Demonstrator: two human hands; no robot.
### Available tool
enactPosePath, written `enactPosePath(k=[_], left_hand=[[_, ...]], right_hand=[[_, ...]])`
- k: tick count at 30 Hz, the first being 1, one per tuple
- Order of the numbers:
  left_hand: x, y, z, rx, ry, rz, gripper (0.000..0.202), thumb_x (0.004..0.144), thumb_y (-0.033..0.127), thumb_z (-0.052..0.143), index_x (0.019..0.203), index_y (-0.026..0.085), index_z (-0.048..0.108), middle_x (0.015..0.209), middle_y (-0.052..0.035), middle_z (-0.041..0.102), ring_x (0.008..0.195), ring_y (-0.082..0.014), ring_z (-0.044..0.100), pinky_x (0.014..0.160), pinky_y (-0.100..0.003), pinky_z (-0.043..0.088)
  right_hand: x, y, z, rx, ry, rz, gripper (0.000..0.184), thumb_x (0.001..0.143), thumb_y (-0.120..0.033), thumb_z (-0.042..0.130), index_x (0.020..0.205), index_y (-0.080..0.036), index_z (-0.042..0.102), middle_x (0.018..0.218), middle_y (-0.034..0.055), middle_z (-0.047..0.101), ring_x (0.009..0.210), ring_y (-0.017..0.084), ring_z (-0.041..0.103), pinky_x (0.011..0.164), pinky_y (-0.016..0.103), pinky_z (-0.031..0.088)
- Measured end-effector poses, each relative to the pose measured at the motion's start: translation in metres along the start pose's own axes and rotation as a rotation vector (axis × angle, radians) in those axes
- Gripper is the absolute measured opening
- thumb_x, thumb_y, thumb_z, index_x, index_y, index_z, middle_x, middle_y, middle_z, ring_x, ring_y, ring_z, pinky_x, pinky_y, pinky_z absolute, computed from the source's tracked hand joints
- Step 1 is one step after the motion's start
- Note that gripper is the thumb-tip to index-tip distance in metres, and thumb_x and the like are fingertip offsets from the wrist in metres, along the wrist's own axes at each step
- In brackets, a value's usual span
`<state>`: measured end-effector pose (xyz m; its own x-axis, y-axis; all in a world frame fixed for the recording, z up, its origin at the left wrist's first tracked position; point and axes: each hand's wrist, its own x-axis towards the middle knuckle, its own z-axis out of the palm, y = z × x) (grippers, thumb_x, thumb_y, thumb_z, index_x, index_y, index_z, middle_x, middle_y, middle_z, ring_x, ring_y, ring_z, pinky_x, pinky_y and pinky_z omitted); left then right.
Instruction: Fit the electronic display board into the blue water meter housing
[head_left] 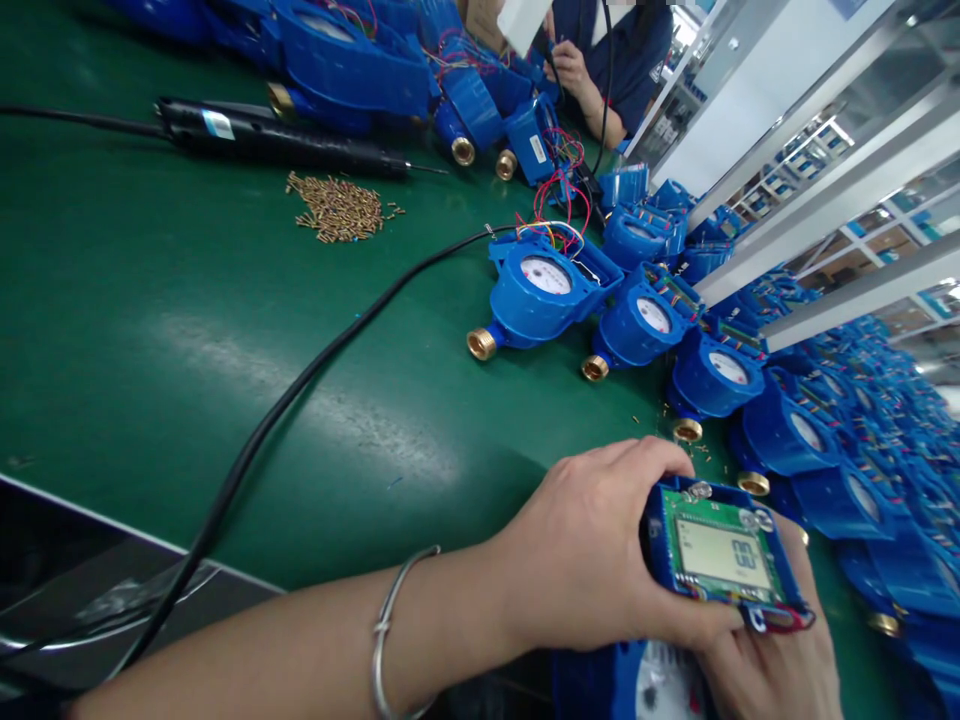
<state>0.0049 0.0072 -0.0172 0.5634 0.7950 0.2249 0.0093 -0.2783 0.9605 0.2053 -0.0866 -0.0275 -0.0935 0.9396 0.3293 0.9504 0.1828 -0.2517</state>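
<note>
In the head view at lower right, a display module [724, 550] shows a green circuit board and a lit grey LCD inside a blue housing, with red wires at its lower corner. My left hand [592, 550] grips it from the left, thumb along the near edge and fingers over the far edge. Around the right side and underneath is my right hand [780, 660], also closed on it; some of its fingers are hidden. Just below the hands, at the bottom of the frame, a blue water meter [600, 685] with a white dial is partly visible.
Blue water meters [536, 290] with brass ends line the green table [187, 400]. A black electric screwdriver [285, 140] lies near a pile of small brass screws [337, 208]. A black cable [300, 385] crosses the table. Another person's hand [571, 70] works opposite.
</note>
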Motion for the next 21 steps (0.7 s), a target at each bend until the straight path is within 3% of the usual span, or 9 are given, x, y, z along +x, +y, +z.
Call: enactPosePath(k=[4,8,12,16,21], left_hand=[[0.001,0.001,-0.002,0.016,-0.034,-0.028,0.048,0.060,0.043,0.076,0.098,0.022,0.056,0.093,0.0003,0.066,0.086,-0.0213,0.064,0.081,-0.033,0.050],[0.004,0.002,-0.005,0.063,-0.084,-0.084,0.052,0.059,0.045,0.078,0.101,0.023,0.056,0.096,-0.0012,0.067,0.089,-0.0243,0.064,0.077,-0.034,0.051],[0.005,0.003,-0.007,0.079,-0.110,-0.095,0.056,0.057,0.047,0.079,0.102,0.023,0.056,0.099,-0.0023,0.067,0.090,-0.0256,0.065,0.075,-0.034,0.051],[0.003,0.003,-0.007,0.078,-0.109,-0.094,0.057,0.058,0.047,0.078,0.104,0.022,0.056,0.103,-0.0042,0.067,0.096,-0.0278,0.064,0.077,-0.035,0.051],[0.002,0.004,-0.007,0.075,-0.085,-0.093,0.056,0.059,0.044,0.078,0.105,0.022,0.056,0.105,-0.0045,0.067,0.096,-0.0268,0.064,0.078,-0.035,0.051]], right_hand=[[0.002,-0.011,0.005,0.221,0.016,0.144,0.051,0.083,-0.051,0.060,0.122,-0.022,0.042,0.106,0.0080,0.050,0.085,0.021,0.058,0.068,0.028,0.051],[-0.003,-0.009,0.011,0.501,-0.040,0.262,0.055,0.082,-0.041,0.066,0.124,-0.021,0.035,0.102,0.0068,0.055,0.085,0.020,0.063,0.069,0.026,0.054],[-0.005,-0.004,0.018,0.650,-0.073,0.281,0.062,0.081,-0.034,0.069,0.128,-0.020,0.030,0.113,0.0122,0.059,0.089,0.023,0.067,0.073,0.030,0.057],[-0.003,-0.001,0.023,0.689,-0.097,0.260,0.070,0.080,-0.031,0.071,0.135,-0.018,0.030,0.132,0.0186,0.051,0.109,0.030,0.061,0.086,0.037,0.056],[-0.002,-0.008,0.023,0.795,-0.086,0.307,0.067,0.080,-0.029,0.069,0.134,-0.017,0.031,0.123,0.0168,0.057,0.104,0.029,0.063,0.085,0.039,0.057]])
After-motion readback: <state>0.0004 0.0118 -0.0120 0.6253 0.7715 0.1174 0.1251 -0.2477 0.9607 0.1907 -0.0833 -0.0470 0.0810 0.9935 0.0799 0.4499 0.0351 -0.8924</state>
